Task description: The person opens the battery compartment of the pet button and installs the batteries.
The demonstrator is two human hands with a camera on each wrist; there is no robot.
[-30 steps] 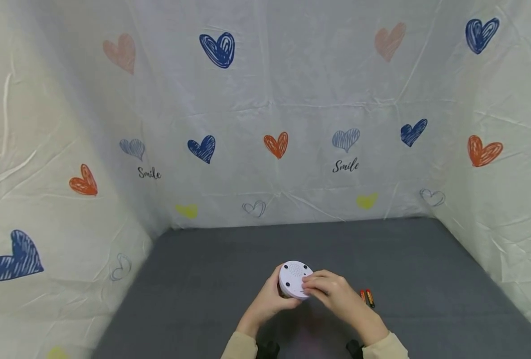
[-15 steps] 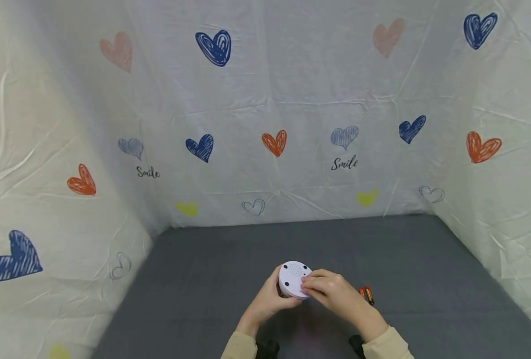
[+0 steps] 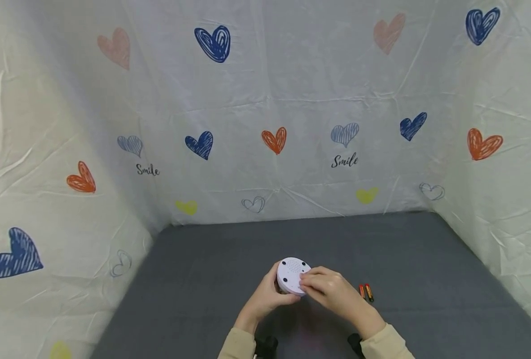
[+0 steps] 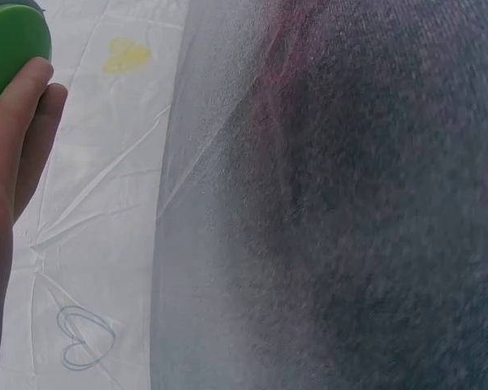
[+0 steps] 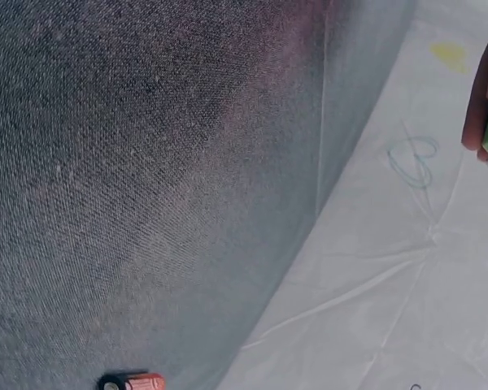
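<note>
My left hand (image 3: 263, 298) grips a round device (image 3: 288, 273) from its left side, thumb near the lower rim. Its white flat base, with black feet and a patch of small holes, faces up toward the head view. In the left wrist view, the body of the device (image 4: 12, 50) is green, with my left fingers against it. My right hand (image 3: 335, 294) has bent fingers, drawn together, with the tips at the right part of the white base. Those fingers cover that part, and I cannot tell whether they pinch something small.
Two orange and black batteries (image 3: 369, 292) lie side by side on the dark grey cloth (image 3: 193, 299), just right of my right hand. White sheets printed with hearts (image 3: 274, 140) hang behind and along both sides.
The head view has tilted slightly, so the sheets sit a little higher. Both hands and the device stay almost in place, with the right fingertips still at the base.
</note>
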